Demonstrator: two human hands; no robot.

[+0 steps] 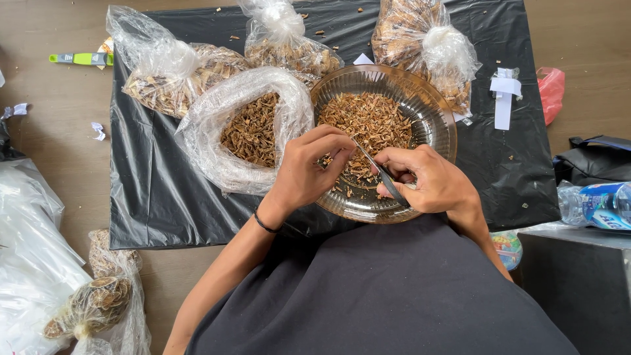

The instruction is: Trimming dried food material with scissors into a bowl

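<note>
Over a clear glass bowl (434, 112) of brown dried pieces, my left hand (307, 167) pinches a small brown piece between thumb and fingers. My right hand (427, 181) grips a pair of scissors (378, 172), whose blades point up-left toward the left fingertips. Both hands hover above the bowl's near rim. Left of the bowl sits an open clear plastic bag (217, 125) filled with the same dried brown pieces.
Three tied bags of dried pieces (171, 72), (286, 43), (427, 46) lie at the back of a black plastic sheet (164, 197). A green tool (82, 58), white paper strips (505, 95), a red bag (552, 92), a water bottle (595, 204) and more bags (92, 306) surround it.
</note>
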